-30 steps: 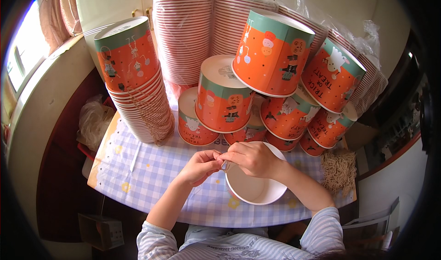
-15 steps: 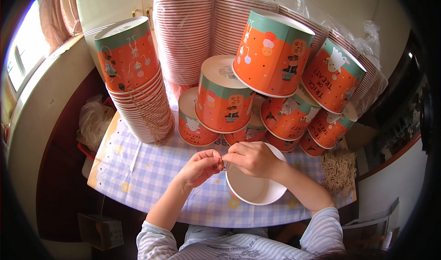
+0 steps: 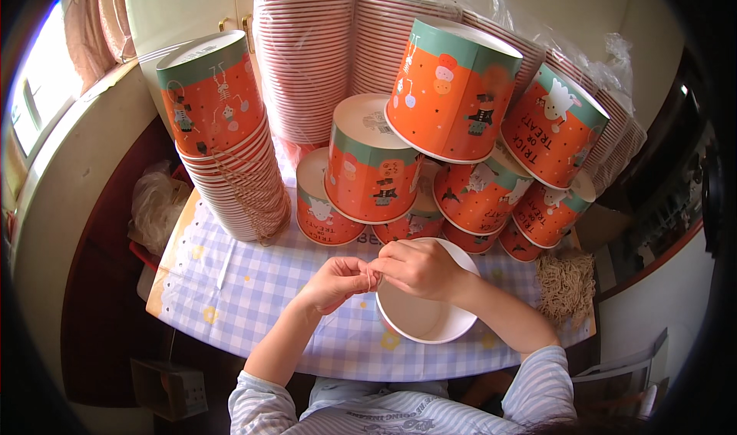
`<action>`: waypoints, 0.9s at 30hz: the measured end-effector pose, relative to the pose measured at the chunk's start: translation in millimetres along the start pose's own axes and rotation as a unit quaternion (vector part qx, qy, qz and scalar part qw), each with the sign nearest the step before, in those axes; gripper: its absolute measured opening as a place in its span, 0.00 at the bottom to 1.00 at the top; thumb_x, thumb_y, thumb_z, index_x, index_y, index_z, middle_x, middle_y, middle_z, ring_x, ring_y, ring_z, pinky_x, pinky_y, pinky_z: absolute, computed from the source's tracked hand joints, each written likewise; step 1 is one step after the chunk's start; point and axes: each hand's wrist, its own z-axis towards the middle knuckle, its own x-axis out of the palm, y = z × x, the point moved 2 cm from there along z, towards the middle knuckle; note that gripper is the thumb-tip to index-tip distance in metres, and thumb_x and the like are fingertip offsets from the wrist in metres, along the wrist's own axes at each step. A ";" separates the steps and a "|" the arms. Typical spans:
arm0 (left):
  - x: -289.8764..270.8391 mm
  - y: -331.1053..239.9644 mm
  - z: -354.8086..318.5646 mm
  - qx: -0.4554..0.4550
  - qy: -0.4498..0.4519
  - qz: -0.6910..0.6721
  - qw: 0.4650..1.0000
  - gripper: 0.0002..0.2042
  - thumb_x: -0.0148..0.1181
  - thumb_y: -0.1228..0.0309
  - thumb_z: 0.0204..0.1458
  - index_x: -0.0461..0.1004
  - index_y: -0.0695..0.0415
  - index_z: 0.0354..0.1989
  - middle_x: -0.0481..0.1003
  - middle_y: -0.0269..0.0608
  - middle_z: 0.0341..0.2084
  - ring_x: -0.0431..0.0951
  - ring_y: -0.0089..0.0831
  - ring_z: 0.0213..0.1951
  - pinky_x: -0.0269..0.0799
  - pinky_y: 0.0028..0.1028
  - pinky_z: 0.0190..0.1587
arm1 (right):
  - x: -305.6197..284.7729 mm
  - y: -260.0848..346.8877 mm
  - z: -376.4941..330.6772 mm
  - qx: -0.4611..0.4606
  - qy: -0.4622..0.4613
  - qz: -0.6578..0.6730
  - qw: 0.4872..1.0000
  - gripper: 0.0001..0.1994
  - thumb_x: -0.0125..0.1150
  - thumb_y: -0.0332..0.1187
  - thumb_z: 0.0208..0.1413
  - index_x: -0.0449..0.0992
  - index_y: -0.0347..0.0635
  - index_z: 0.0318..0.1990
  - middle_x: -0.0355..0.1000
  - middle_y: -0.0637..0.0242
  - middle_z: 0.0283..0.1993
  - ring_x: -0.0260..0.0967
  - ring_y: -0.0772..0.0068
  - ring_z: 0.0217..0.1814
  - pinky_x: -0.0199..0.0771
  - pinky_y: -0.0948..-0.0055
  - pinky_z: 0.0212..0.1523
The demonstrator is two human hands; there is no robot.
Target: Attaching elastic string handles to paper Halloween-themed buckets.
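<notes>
My left hand (image 3: 335, 281) and my right hand (image 3: 418, 267) meet over the near rim of an open white-lined paper bucket (image 3: 430, 320) that stands on the table. Both pinch a thin pale string (image 3: 371, 275) between their fingertips at the bucket's left edge. The right hand covers part of the rim. Just behind the hands lie several orange and teal printed paper buckets (image 3: 372, 170), tipped on their sides in a heap.
A tall nested stack of the same buckets (image 3: 230, 151) rises at the left. Pink-rimmed stacks in plastic wrap (image 3: 307, 59) stand at the back. A bundle of tan string (image 3: 566, 285) lies at the right on the blue checked tablecloth (image 3: 253, 297).
The hands have stayed at the bucket's rim; the fingers have shifted only slightly on the string.
</notes>
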 end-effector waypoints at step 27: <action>0.0 -6.2 0.5 0.253 -0.183 0.193 0.930 0.05 0.54 0.84 0.46 0.71 0.65 0.32 0.73 0.36 0.28 0.72 0.18 0.32 0.68 0.17 0.35 | 6.7 -12.6 -4.2 0.387 0.141 0.513 0.753 0.11 0.54 0.27 0.51 0.65 0.39 0.41 0.67 0.68 0.34 0.63 0.90 0.28 0.63 0.88 0.24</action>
